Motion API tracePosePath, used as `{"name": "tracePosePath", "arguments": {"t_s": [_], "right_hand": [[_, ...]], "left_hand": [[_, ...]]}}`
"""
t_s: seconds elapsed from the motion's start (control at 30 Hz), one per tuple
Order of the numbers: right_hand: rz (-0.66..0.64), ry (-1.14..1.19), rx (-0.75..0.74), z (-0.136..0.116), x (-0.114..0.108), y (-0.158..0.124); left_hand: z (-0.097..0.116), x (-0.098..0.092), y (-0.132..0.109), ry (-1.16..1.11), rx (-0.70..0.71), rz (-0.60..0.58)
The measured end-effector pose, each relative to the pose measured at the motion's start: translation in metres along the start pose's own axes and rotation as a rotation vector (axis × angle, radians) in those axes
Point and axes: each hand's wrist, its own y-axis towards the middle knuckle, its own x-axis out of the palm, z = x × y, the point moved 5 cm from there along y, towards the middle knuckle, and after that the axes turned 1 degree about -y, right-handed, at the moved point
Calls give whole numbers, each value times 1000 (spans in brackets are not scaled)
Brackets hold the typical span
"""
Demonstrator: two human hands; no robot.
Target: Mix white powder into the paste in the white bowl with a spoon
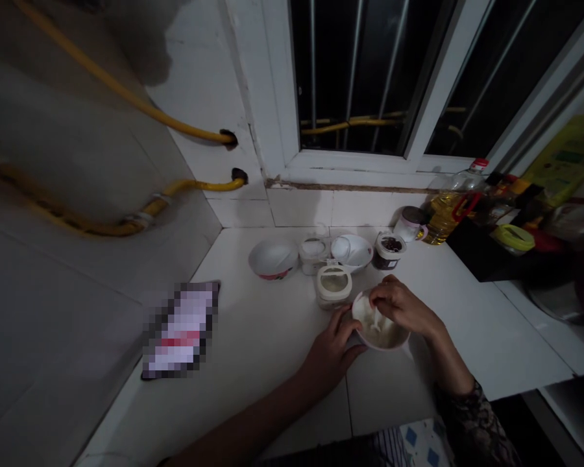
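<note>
My left hand (335,344) is closed on the left side of a white bowl (385,348), fingers and thumb on its rim. Above that bowl, my right hand (401,303) pinches a small white spoon (375,320) whose lower end dips inside. A pale content (389,334) covers the bowl's bottom; its kind cannot be made out. Just behind the bowl stands a square clear jar (335,285) with a white-rimmed lid, partly filled with something pale.
Behind are an oval bowl (272,258), another clear jar (314,254), a small bowl (363,254), a jar of dark red pieces (389,250) and a mug (411,224). An oil bottle (438,217) and black box (474,253) stand right. A pixelated item (182,331) lies left.
</note>
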Motion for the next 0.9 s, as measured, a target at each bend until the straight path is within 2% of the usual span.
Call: {"name": "tracePosePath", "arguments": {"t_s": [0.2, 0.33, 0.9], "right_hand": [[85, 409, 302, 30, -5, -2], [162, 637, 382, 44, -11, -1], [269, 751, 442, 51, -17, -1]], "left_hand": [[2, -1, 0, 17, 36, 8], [1, -1, 0, 19, 27, 5], [0, 0, 0, 8, 33, 16]]}}
